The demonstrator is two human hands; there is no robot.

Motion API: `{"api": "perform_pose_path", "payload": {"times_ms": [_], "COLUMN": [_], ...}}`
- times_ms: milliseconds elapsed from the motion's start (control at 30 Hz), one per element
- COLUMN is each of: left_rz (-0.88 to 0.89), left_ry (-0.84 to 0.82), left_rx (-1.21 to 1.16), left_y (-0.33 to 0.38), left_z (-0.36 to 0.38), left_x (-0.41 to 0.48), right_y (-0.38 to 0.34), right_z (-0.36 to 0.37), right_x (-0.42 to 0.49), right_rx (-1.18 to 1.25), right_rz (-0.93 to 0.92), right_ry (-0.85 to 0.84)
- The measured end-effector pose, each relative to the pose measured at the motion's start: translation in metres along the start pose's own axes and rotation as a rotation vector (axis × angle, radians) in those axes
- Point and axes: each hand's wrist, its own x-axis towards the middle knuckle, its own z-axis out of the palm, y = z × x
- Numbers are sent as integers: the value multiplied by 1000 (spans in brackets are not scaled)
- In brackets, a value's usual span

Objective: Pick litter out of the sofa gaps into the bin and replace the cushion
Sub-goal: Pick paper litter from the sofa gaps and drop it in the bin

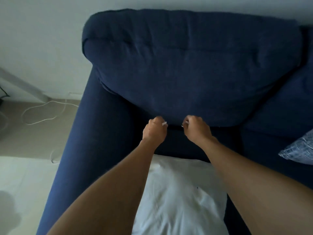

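Litter (164, 123) is in both our hands: a small white scrap shows at the fingertips of the left hand (154, 131), another (186, 122) at those of the right hand (196, 128). Each grip is pinched together on its scrap. Both hands sit at the gap (175, 127) where the back cushion (186, 65) meets the sofa (94, 133) seat, the gap running left to right between them. We judge the bin lies elsewhere; none is in view. What the scraps are is too small to tell. A white cloth (177, 192) covers the near seat, and our forearms hide part of it. A patterned cushion (299, 150) is cut off at right.
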Motion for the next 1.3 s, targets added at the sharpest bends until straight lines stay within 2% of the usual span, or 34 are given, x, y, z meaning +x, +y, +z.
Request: {"api": "perform_pose_path", "payload": {"times_ms": [200, 400, 667, 833, 1067, 1200, 1300], "left_rz": [-30, -108, -386, -592, -748, -824, -859], "left_ry": [84, 227, 366, 444, 394, 234, 160], "left_rx": [-64, -79, -194, -291, -376, -334, -280], "left_y": [-24, -78, -230, -351, -461, -491, -496], "left_z": [-33, -100, -172, -205, -211, -204, -201], "left_x": [-34, -56, -94, -141, -173, -176, -175], "right_y": [-33, -118, -266, -349, -424, -430, -429], "right_z": [10, 26, 117, 204, 307, 342, 348], "right_x": [-25, -32, -60, -95, -126, -130, -128], "right_rx": [-11, -24, -35, -48, -119, -290, -312], "right_rz": [-40, -231, -456, -541, -563, -544, -516], "right_ry": [-53, -53, -130, -311, -487, -635, -631]}}
